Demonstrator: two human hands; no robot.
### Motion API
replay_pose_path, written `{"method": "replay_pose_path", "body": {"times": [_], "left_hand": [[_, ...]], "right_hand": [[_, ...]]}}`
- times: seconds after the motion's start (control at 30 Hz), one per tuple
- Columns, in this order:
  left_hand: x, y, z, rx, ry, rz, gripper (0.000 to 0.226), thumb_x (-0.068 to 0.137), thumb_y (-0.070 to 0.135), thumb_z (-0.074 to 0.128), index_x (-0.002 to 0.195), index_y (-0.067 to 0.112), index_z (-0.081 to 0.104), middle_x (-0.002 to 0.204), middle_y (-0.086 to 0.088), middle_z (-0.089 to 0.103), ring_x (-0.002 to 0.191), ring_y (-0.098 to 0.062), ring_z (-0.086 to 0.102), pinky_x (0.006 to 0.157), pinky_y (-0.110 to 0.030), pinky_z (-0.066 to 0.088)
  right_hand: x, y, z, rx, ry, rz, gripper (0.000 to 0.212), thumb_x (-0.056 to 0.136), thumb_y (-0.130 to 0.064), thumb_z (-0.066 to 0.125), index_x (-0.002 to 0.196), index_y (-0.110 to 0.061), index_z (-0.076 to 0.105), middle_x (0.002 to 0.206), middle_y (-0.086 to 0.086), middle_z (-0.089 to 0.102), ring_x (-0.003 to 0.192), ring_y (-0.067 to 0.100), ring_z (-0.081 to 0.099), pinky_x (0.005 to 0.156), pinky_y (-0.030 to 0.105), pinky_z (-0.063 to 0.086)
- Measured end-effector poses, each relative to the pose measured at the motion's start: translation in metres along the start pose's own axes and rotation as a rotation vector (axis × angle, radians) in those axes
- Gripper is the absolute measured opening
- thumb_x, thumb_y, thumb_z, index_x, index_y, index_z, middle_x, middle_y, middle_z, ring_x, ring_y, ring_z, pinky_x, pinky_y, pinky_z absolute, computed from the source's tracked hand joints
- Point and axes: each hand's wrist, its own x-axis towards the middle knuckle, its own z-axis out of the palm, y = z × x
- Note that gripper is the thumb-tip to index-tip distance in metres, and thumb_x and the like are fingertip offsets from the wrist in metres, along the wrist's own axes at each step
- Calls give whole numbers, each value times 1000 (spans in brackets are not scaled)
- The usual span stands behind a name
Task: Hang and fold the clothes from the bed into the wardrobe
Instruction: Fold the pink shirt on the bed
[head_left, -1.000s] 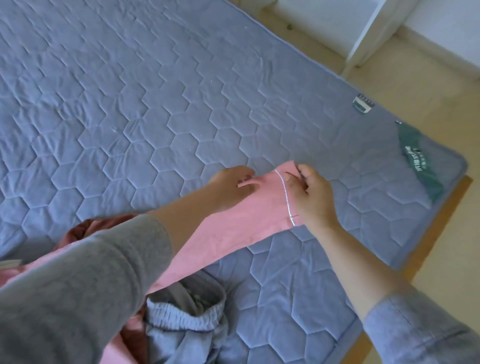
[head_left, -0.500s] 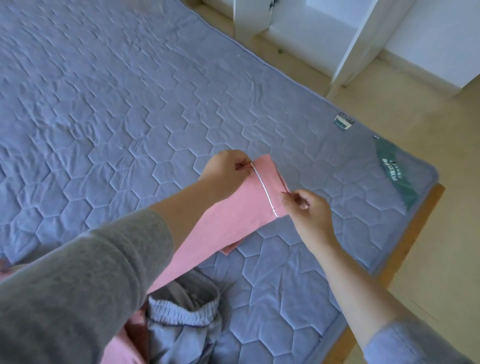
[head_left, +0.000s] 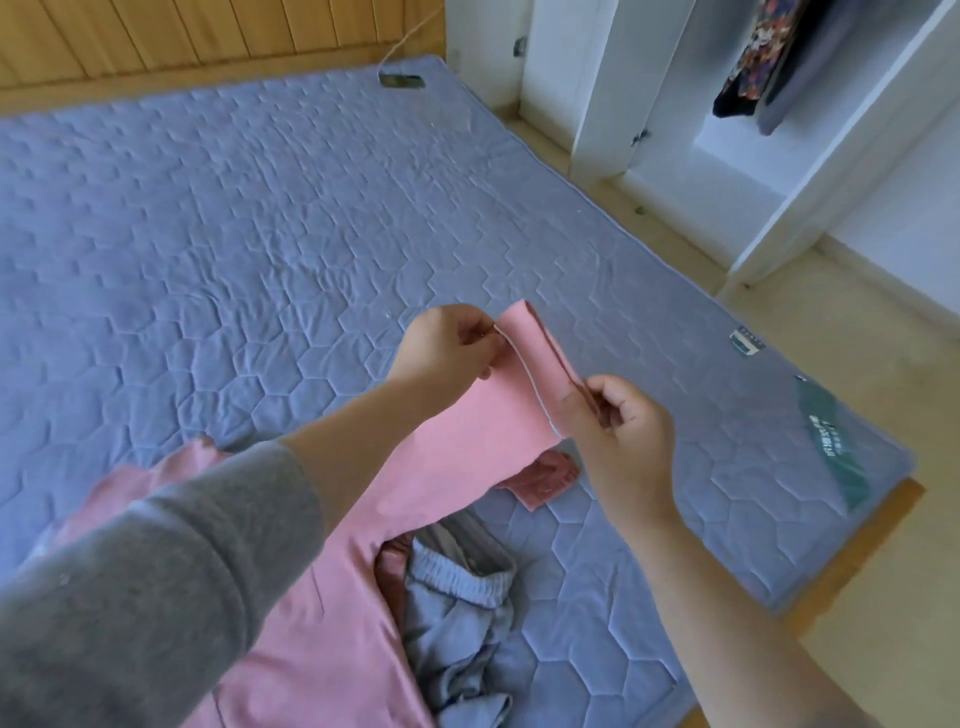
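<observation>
Pink garment (head_left: 467, 457): its end, flat on the bed (head_left: 260, 234) a second ago, is now held raised, with the corners pinched by the left grip (head_left: 447, 348) and right grip (head_left: 618, 431). Folding is judged begun; the wardrobe (head_left: 727, 156) is not yet reached.

Pink garment (head_left: 483, 431) (white-trimmed hem) held above bed (head_left: 260, 234), perhaps trousers.

Left grip (head_left: 447, 348), right grip (head_left: 621, 431) pinching pink garment (head_left: 467, 449).

The pink garment (head_left: 467, 457) runs under the grey sleeve (head_left: 156, 597) and off the bottom edge.
</observation>
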Motion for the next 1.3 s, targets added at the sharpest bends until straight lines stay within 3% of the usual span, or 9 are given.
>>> {"method": "replay_pose_path", "body": {"times": [0.17, 0.4, 0.73, 0.83, 1.0, 1.1, 1.17, 1.23, 1.3], "left_hand": [[-59, -20, -88, -69, 117, -31, 11, 88, 6, 58, 82, 6, 67, 68, 5, 71, 51, -1, 60, 65, -21, 54], [-145, -71, -200, -317, 192, -223, 16, 88, 3, 53, 82, 10, 66, 72, -1, 71, 64, -12, 64, 69, -24, 55], [-244, -179, -303, -657, 288, -470, 16, 97, 8, 45, 92, 5, 60, 83, -9, 64, 74, -21, 64, 88, -39, 54], [-258, -209, -319, -811, 288, -561, 18, 97, 19, 48, 92, 6, 60, 85, -12, 61, 74, -23, 63, 88, -40, 54], [-273, -263, -340, -759, 212, -662, 36, 86, 49, 63, 87, 13, 67, 82, -6, 68, 78, -22, 67, 87, -37, 57], [-278, -295, -348, -696, 254, -709, 19, 84, 24, 69, 93, 8, 62, 83, -7, 63, 79, -22, 63, 84, -37, 59], [-281, -315, -350, -687, 301, -698, 7, 83, 4, 62, 90, 4, 63, 74, -6, 63, 72, -20, 62, 70, -29, 60], [-283, -336, -350, -652, 365, -700, 9, 81, -1, 59, 88, -1, 65, 69, -7, 64, 69, -19, 63, 63, -25, 58], [-284, -357, -349, -600, 424, -710, 13, 83, 4, 64, 94, -2, 68, 79, -11, 65, 71, -18, 65, 61, -24, 58]], "right_hand": [[-42, -65, 59, 8, -87, -70, 17, 82, -24, 63, 70, -13, 62, 56, -10, 50, 55, 3, 42, 53, 29, 38], [-110, -137, 151, -7, -250, -180, 20, 83, -28, 65, 69, -14, 60, 58, -6, 58, 55, 10, 51, 55, 31, 43], [-213, -173, 281, -29, -484, -238, 19, 81, -29, 67, 69, -15, 64, 58, -6, 61, 54, 10, 52, 56, 27, 45], [-235, -167, 312, -47, -537, -253, 19, 82, -22, 71, 66, -18, 62, 54, -12, 56, 49, 2, 47, 52, 16, 37], [-265, -151, 361, -57, -680, -149, 22, 83, -34, 66, 72, -15, 64, 58, 1, 60, 55, 22, 57, 56, 38, 49], [-282, -139, 389, -84, -761, -149, 21, 84, -29, 67, 69, -15, 62, 60, 1, 60, 56, 21, 56, 58, 39, 50], [-291, -130, 407, -99, -786, -156, 20, 84, -24, 69, 66, -17, 61, 60, -2, 59, 54, 17, 54, 56, 33, 47], [-299, -120, 424, -115, -814, -138, 20, 83, -20, 68, 65, -15, 60, 58, -2, 55, 52, 14, 50, 54, 29, 42], [-307, -110, 440, -129, -842, -126, 20, 81, -19, 67, 65, -14, 58, 54, -6, 48, 50, 10, 42, 51, 22, 35]]}}
